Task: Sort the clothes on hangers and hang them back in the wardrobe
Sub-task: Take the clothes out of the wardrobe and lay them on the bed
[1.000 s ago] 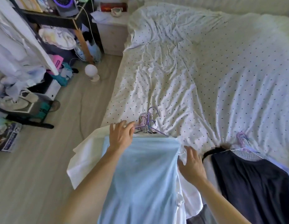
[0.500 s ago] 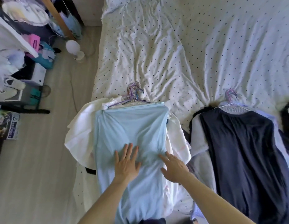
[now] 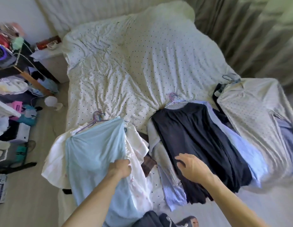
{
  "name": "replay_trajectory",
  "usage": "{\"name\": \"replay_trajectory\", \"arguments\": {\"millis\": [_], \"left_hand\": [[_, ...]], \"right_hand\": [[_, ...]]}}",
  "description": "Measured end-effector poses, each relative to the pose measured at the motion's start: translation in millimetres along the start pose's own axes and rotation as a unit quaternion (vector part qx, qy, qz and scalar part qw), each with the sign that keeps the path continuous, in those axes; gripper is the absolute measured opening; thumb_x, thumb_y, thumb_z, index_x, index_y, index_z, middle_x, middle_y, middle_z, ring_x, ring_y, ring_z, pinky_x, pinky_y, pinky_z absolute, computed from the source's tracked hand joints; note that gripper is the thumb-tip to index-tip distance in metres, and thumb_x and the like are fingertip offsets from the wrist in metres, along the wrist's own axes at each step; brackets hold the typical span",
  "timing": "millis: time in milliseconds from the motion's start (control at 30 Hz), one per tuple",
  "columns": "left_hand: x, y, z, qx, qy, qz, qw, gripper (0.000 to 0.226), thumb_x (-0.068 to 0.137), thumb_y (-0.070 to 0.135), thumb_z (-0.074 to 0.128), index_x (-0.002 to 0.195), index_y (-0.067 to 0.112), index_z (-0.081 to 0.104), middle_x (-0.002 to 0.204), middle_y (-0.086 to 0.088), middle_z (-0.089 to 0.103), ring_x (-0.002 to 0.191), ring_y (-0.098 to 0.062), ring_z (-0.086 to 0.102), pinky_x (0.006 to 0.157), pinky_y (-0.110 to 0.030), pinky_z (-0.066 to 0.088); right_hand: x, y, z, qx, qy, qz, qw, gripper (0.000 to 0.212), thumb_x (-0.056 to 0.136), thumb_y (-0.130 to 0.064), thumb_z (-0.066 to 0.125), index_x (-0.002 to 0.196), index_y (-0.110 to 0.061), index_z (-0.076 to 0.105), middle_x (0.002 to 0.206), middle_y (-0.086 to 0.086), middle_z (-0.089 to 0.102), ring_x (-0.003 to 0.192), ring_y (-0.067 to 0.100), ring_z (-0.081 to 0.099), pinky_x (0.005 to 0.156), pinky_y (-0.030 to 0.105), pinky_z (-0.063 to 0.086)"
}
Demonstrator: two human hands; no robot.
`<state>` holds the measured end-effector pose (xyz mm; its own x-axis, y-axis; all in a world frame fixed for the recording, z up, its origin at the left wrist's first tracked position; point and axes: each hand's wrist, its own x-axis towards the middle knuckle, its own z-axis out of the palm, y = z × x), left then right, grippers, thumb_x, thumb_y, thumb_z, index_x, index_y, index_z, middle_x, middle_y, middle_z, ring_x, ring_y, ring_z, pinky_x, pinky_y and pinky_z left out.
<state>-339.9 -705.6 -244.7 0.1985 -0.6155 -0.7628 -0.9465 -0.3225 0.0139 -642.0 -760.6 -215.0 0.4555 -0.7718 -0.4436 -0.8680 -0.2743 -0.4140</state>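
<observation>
Three piles of clothes on hangers lie across the near end of the bed (image 3: pixel 126 54). On the left pile a light blue garment (image 3: pixel 95 151) lies over white clothes (image 3: pixel 136 148), with purple hanger hooks (image 3: pixel 98 116) at its top. My left hand (image 3: pixel 121 167) grips the blue garment's right edge with curled fingers. The middle pile has a dark navy garment (image 3: pixel 196 138) on top of pale blue striped clothes (image 3: pixel 173 192). My right hand (image 3: pixel 193 167) hovers over or rests on the navy garment, fingers spread. A cream dotted garment (image 3: pixel 250 112) tops the right pile.
Cluttered shelves, bags and boxes (image 3: pixel 14 115) line the floor at the left, with a small white lamp (image 3: pixel 51 102) by the bed. A nightstand (image 3: pixel 50 53) stands at the bed's head. Curtains (image 3: pixel 249 30) hang at the right. Dark clothes (image 3: pixel 152 220) lie at my feet.
The view has swung right and up, showing the third pile. My left hand moved to the blue garment's right edge and gripped it. My right hand crossed over to the navy garment.
</observation>
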Motion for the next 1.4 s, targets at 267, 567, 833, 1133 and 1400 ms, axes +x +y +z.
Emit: {"name": "replay_trajectory", "arguments": {"millis": [267, 567, 833, 1133, 1400], "left_hand": [[-38, 261, -31, 0.139, 0.097, 0.204, 0.964, 0.041, 0.099, 0.037, 0.038, 0.136, 0.03, 0.056, 0.136, -0.003, 0.058, 0.126, -0.028, 0.052, 0.104, -0.041, 0.043], [-169, 596, -13, 0.237, 0.207, 0.573, 0.757, 0.048, 0.099, 0.039, 0.044, 0.146, 0.031, 0.043, 0.134, -0.003, 0.059, 0.124, -0.025, 0.053, 0.104, -0.039, 0.041], [-259, 763, 59, 0.299, 0.156, 0.736, 0.587, 0.037, 0.099, 0.04, 0.045, 0.134, 0.037, 0.057, 0.135, 0.004, 0.059, 0.127, -0.021, 0.051, 0.106, -0.039, 0.042], [-385, 850, 164, 0.361, 0.063, 0.852, 0.373, 0.038, 0.1, 0.037, 0.046, 0.136, 0.036, 0.056, 0.135, 0.006, 0.059, 0.13, -0.022, 0.049, 0.103, -0.037, 0.043], [-513, 854, 256, 0.392, -0.002, 0.895, 0.21, 0.043, 0.102, 0.035, 0.041, 0.144, 0.041, 0.046, 0.147, 0.009, 0.048, 0.138, -0.018, 0.04, 0.11, -0.033, 0.032]], "right_hand": [[-173, 172, -77, 0.046, 0.198, 0.146, 0.968, 0.034, 0.1, -0.029, 0.049, 0.132, -0.027, 0.06, 0.133, -0.011, 0.061, 0.133, 0.013, 0.048, 0.106, 0.029, 0.042], [-427, 306, -86, 0.096, 0.378, 0.443, 0.808, 0.039, 0.101, -0.036, 0.048, 0.14, -0.033, 0.053, 0.149, -0.009, 0.048, 0.142, 0.015, 0.036, 0.119, 0.033, 0.027], [-558, 317, -28, 0.137, 0.454, 0.617, 0.628, 0.036, 0.098, -0.027, 0.055, 0.133, -0.029, 0.061, 0.143, -0.003, 0.056, 0.139, 0.018, 0.042, 0.117, 0.031, 0.027], [-655, 246, 24, 0.172, 0.486, 0.769, 0.378, 0.036, 0.099, -0.027, 0.052, 0.135, -0.028, 0.06, 0.145, -0.003, 0.053, 0.141, 0.016, 0.038, 0.115, 0.028, 0.025], [-684, 159, 62, 0.155, 0.474, 0.846, 0.188, 0.037, 0.101, -0.027, 0.05, 0.138, -0.029, 0.057, 0.148, -0.008, 0.049, 0.144, 0.012, 0.03, 0.112, 0.025, 0.025]]}}
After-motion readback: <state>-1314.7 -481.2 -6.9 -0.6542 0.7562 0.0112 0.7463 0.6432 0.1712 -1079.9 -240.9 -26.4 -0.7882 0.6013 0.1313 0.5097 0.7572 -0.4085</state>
